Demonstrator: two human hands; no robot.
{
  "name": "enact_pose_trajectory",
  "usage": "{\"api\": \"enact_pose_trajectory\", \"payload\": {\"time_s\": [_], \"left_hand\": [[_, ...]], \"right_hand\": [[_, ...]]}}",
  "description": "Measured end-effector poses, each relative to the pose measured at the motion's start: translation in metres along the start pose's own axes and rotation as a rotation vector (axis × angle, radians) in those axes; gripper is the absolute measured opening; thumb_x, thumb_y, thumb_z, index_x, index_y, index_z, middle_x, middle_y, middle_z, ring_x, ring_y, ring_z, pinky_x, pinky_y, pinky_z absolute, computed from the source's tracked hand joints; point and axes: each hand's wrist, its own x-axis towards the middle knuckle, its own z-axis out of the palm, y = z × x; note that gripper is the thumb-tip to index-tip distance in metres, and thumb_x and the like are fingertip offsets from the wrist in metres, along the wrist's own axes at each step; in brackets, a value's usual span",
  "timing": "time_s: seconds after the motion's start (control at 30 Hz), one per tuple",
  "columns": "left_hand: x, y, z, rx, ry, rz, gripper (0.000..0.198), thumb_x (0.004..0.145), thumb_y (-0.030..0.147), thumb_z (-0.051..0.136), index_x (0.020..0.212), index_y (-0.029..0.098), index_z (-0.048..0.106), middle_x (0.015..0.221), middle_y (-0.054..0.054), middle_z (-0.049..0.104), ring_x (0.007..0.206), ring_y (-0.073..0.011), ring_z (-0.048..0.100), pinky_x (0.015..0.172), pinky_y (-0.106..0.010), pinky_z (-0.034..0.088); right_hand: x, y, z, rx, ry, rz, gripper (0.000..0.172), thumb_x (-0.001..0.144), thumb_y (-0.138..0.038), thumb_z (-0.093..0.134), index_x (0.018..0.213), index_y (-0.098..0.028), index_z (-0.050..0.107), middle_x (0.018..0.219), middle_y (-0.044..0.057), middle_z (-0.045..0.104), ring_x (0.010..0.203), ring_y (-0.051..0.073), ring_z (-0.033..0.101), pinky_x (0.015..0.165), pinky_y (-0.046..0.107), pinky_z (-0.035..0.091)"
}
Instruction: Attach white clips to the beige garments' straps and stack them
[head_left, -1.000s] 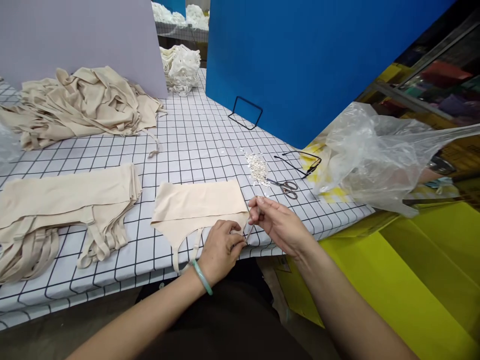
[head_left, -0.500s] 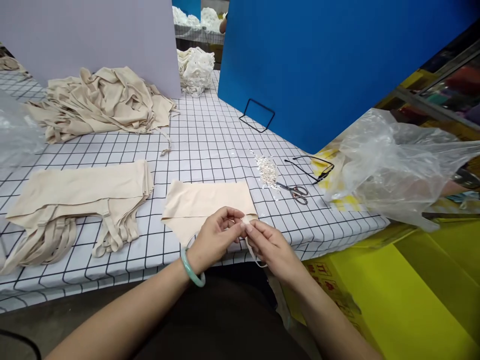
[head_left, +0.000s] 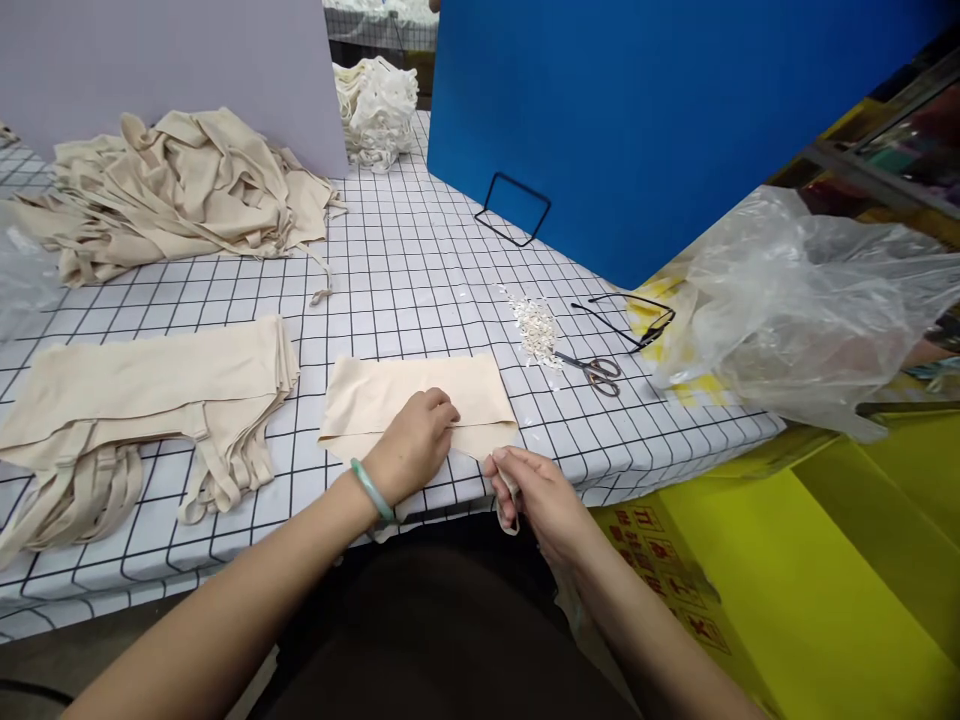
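A beige folded garment (head_left: 420,392) lies near the front edge of the checked table (head_left: 420,270). My left hand (head_left: 411,446), with a green bangle at the wrist, rests on the garment's lower edge with its fingers curled down onto the fabric. My right hand (head_left: 534,488) is just off the table's edge, pinching the garment's thin beige strap (head_left: 507,497), which loops down below the fingers.
A neat stack of beige garments (head_left: 142,385) lies at the left, a loose heap (head_left: 172,190) behind it. Small scissors (head_left: 596,368), white trimmings (head_left: 536,328) and glasses (head_left: 634,318) sit at the right, beside a clear plastic bag (head_left: 795,300). A blue panel (head_left: 637,110) stands behind.
My hands have parted: the left one moved up onto the garment, the right one dropped below the table edge with the strap. The view shifted slightly.
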Motion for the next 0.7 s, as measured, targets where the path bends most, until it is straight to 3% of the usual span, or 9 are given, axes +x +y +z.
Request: {"api": "enact_pose_trajectory", "payload": {"time_s": [0.1,0.2,0.33,0.5,0.7], "left_hand": [[0.008,-0.023,0.003,0.122,-0.1,0.044,0.019,0.078,0.002,0.052,0.085,0.017,0.061,0.093,-0.008,0.06,0.089,-0.0218,0.058,0.079,-0.036,0.053],[0.011,-0.032,0.008,0.161,-0.078,0.074,0.019,0.08,0.002,0.048,0.079,0.017,0.059,0.088,-0.008,0.06,0.084,-0.0202,0.057,0.076,-0.034,0.052],[0.014,-0.032,0.006,0.038,-0.007,-0.006,0.018,0.081,0.002,0.049,0.077,0.016,0.058,0.085,-0.006,0.061,0.078,-0.0169,0.058,0.071,-0.029,0.051],[0.018,-0.03,-0.004,-0.138,-0.026,-0.147,0.016,0.08,0.004,0.052,0.074,0.016,0.059,0.083,-0.004,0.063,0.072,-0.0137,0.058,0.064,-0.026,0.048],[0.019,-0.028,-0.005,-0.153,-0.045,-0.163,0.016,0.084,0.006,0.049,0.073,0.016,0.056,0.085,-0.005,0.062,0.075,-0.0149,0.057,0.069,-0.028,0.048]], "right_hand": [[0.014,-0.009,0.009,0.089,-0.006,0.086,0.029,0.081,-0.046,0.061,0.076,-0.018,0.062,0.053,-0.006,0.048,0.04,0.008,0.042,0.039,0.023,0.045],[0.023,-0.018,0.02,0.088,-0.009,0.149,0.022,0.081,-0.038,0.059,0.074,-0.017,0.061,0.052,-0.006,0.05,0.038,0.008,0.043,0.038,0.022,0.047],[0.033,-0.026,0.03,0.071,-0.033,0.175,0.018,0.082,-0.032,0.056,0.073,-0.017,0.061,0.051,-0.005,0.051,0.037,0.008,0.043,0.036,0.021,0.046],[0.047,-0.029,0.037,0.103,0.034,0.151,0.014,0.081,-0.026,0.054,0.073,-0.017,0.061,0.05,-0.005,0.05,0.036,0.007,0.042,0.034,0.02,0.044],[0.053,-0.029,0.039,0.106,0.078,0.151,0.015,0.08,-0.028,0.055,0.072,-0.017,0.06,0.05,-0.005,0.05,0.037,0.008,0.043,0.034,0.021,0.045]]}}
